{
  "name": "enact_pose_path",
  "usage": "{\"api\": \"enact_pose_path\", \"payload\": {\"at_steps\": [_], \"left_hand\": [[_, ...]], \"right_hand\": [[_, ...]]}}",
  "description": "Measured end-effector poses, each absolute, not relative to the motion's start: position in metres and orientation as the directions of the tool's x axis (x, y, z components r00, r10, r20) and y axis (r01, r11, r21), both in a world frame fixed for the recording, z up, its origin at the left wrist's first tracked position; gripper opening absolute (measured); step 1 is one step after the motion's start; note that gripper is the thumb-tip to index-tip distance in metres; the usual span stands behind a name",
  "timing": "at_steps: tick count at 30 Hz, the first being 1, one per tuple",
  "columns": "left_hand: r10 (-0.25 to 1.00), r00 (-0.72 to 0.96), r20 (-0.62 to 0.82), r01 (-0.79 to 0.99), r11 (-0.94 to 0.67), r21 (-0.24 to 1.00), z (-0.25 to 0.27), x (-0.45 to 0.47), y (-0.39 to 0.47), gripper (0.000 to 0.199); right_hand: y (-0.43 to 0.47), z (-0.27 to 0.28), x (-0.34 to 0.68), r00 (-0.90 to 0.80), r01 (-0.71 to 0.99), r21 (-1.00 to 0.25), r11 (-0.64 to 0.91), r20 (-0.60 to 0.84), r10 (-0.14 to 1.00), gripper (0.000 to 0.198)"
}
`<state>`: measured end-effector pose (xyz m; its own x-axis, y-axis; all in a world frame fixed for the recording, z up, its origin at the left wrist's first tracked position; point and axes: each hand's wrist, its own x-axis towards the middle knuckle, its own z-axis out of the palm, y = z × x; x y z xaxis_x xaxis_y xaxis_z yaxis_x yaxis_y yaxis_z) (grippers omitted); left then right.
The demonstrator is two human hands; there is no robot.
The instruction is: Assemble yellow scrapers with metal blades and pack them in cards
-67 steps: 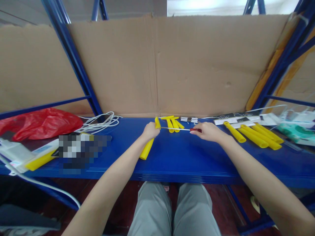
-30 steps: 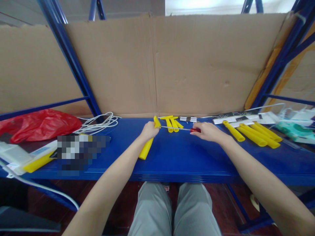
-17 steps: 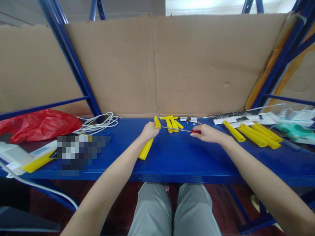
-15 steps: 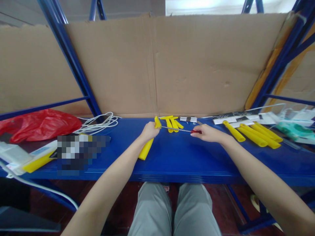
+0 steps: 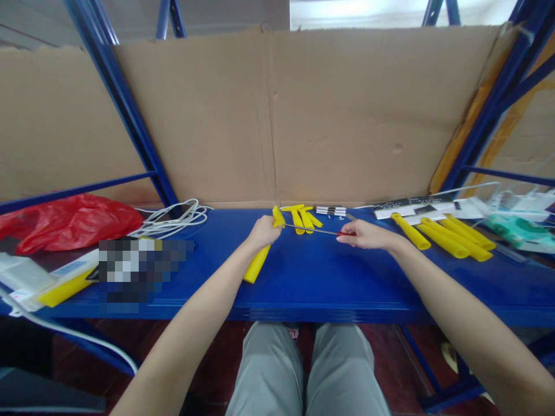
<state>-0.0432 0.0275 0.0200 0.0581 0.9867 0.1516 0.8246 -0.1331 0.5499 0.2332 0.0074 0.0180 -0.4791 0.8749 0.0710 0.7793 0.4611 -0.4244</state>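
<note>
My left hand (image 5: 263, 232) is closed around a yellow plastic handle (image 5: 257, 264), whose wide tube end slants down toward the table's front edge. A smaller yellow head piece tops the handle, above my fingers. In my right hand (image 5: 366, 234) is a screwdriver (image 5: 342, 234) with a red grip, its long metal shaft lying level and pointing left. The shaft's tip meets the yellow head piece beside my left fingers; the exact contact is too small to make out. Behind the shaft lie several small yellow parts (image 5: 299, 221) on the blue table (image 5: 321, 277).
At the back are a stack of white-and-black strips (image 5: 330, 211) and tiny screws. Several yellow handles (image 5: 446, 240) and flat packets (image 5: 416, 207) lie right. On the left are a red plastic bag (image 5: 82, 219), a coiled white cable (image 5: 184, 218) and a blurred-out item. Cardboard (image 5: 347, 115) walls the back.
Both hands keep nearly the same pose, with the screwdriver still against the yellow piece. The whole view has shifted very slightly.
</note>
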Motion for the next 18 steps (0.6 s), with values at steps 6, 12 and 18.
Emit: {"api": "enact_pose_path", "payload": {"at_steps": [6,12,18], "left_hand": [[0.990,0.014,0.138,0.770,-0.099,0.630,0.021,-0.046,0.029,0.016],[0.990,-0.055,0.130,0.771,-0.040,0.636,0.022,-0.050,0.032,0.015],[0.991,-0.103,0.081,0.719,0.018,0.695,0.020,-0.053,0.036,0.010]], "right_hand": [[0.005,0.019,0.222,-0.413,0.895,-0.045,0.444,0.295,0.862,0.023],[-0.010,0.021,0.205,-0.385,0.922,0.181,0.342,0.344,0.856,0.024],[-0.012,0.019,0.200,-0.488,0.872,0.290,0.395,0.449,0.749,0.027]]}}
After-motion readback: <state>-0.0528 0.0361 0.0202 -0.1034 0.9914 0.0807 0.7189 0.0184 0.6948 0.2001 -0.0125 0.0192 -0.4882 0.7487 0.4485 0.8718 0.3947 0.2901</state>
